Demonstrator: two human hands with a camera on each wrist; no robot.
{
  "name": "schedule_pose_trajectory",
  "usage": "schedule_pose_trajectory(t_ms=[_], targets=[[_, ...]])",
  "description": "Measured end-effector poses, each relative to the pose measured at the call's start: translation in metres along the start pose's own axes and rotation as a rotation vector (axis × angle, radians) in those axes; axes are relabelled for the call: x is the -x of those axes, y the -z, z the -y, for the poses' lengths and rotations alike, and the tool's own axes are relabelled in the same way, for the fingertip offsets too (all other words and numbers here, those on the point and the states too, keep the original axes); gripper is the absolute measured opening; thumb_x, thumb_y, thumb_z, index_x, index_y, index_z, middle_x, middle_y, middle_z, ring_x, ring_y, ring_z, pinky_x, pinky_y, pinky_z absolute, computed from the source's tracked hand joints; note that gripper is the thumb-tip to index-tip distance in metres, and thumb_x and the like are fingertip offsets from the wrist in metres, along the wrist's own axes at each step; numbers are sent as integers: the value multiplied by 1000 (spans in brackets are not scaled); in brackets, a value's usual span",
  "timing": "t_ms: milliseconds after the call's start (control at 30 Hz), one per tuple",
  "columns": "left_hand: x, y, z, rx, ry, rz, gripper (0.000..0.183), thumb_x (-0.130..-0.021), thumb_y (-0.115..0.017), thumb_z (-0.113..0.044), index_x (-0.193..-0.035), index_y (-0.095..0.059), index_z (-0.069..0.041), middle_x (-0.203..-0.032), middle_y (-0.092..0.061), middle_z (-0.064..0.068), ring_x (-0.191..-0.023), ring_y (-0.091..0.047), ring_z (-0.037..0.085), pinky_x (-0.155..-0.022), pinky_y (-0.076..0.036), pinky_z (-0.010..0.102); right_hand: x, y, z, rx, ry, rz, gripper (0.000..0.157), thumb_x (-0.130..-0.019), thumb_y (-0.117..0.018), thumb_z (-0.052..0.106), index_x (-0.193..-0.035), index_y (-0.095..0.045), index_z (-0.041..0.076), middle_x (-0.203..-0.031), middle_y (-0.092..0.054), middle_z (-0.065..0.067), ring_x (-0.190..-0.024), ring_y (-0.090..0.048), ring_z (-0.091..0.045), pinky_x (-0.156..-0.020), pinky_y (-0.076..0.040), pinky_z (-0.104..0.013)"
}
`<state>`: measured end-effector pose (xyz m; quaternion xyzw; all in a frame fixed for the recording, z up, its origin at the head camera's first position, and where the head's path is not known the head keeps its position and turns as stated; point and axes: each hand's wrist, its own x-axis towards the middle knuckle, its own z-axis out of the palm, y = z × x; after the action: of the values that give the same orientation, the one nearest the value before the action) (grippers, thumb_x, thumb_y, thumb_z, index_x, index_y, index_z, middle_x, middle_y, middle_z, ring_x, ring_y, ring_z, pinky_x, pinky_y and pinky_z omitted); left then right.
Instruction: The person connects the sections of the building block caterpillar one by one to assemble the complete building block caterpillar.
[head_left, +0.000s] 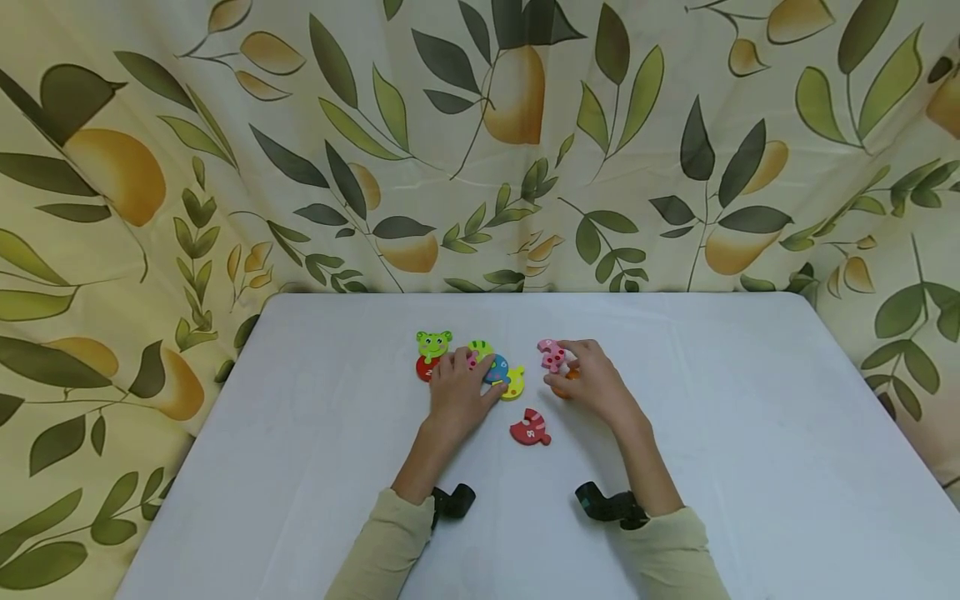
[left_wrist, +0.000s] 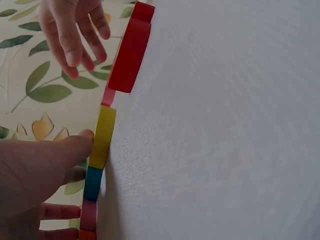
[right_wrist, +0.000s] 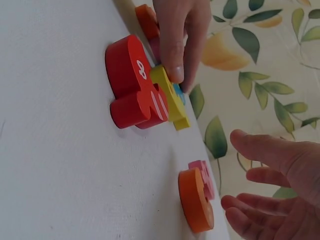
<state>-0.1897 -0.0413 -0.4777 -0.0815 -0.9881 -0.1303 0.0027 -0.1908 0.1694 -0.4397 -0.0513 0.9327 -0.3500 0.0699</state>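
My left hand point(head_left: 459, 387) rests over a row of wooden puzzle pieces, its thumb against the yellow piece point(head_left: 514, 385) and its fingers extended. The blue piece point(head_left: 496, 368) adjoins the yellow one, with a green striped piece point(head_left: 480, 347) behind. A smiling green head piece point(head_left: 433, 344) joins a red piece point(head_left: 424, 369) at the row's left end, partly covered by the hand. Fingers spread, my right hand point(head_left: 596, 382) hovers beside a pink spotted piece point(head_left: 552, 357) and an orange piece point(right_wrist: 194, 200). In the right wrist view, its fingertips stand apart from both.
A red striped piece point(head_left: 530, 428) marked 8 lies alone on the white table point(head_left: 300, 500), nearer the person. Behind the table hangs a leaf-and-fruit patterned curtain point(head_left: 480, 183). A dark wrist camera point(head_left: 611, 505) sits on each forearm.
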Motion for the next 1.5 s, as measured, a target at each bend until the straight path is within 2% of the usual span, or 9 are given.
schedule_pose_trajectory(t_ms=[233,433,767,933,1167,1367,1500], targets=[[1,2,-2,13,0,31,57,-92,-61,-48,-144,-47,-30,-143,-41,13,-135,-34,32,-112,-35,51,-3,2,-3,3,-30,18,64,-89,-70,26,-142,-44,1,-138,-43,-26,-117,-54,-39,-90,-55,-47],[1,3,-2,7,1,38,55,-92,-61,-47,-143,-48,-31,-144,-41,12,-136,-35,32,-111,-37,51,-3,0,-5,4,-36,25,64,-89,-70,25,-142,-44,0,-138,-44,-26,-116,-54,-38,-90,-55,-47],[2,6,-2,8,-25,26,52,-93,-60,-42,-143,-49,-30,-146,-41,12,-136,-36,31,-111,-38,50,-4,-5,-2,-26,24,36,63,-89,-70,22,-142,-45,0,-133,-48,-25,-115,-55,-38,-92,-55,-47],[3,6,-1,7,-23,26,51,-94,-59,-42,-143,-49,-30,-145,-41,12,-135,-36,31,-111,-37,51,-4,-6,-1,-21,11,5,61,-89,-69,22,-142,-46,2,-136,-47,-25,-121,-52,-39,-95,-53,-50],[3,4,-4,-40,-38,29,58,-90,-61,-51,-143,-48,-31,-145,-42,12,-133,-38,31,-109,-38,51,-7,-8,-7,0,-26,-75,58,-90,-68,23,-139,-47,1,-141,-43,-26,-131,-43,-42,-98,-50,-52],[4,6,-3,-55,-47,38,65,-87,-61,-59,-144,-47,-31,-142,-43,12,-132,-39,31,-109,-38,50,-8,-10,-10,-11,-35,-68,58,-90,-68,23,-140,-47,1,-142,-42,-26,-132,-42,-42,-99,-49,-52],[2,6,-4,-57,-43,44,66,-87,-60,-60,-144,-46,-31,-143,-43,12,-133,-38,32,-110,-36,50,-6,-9,-6,-5,3,-60,58,-90,-69,23,-139,-48,2,-139,-44,-25,-128,-46,-41,-100,-49,-52]])
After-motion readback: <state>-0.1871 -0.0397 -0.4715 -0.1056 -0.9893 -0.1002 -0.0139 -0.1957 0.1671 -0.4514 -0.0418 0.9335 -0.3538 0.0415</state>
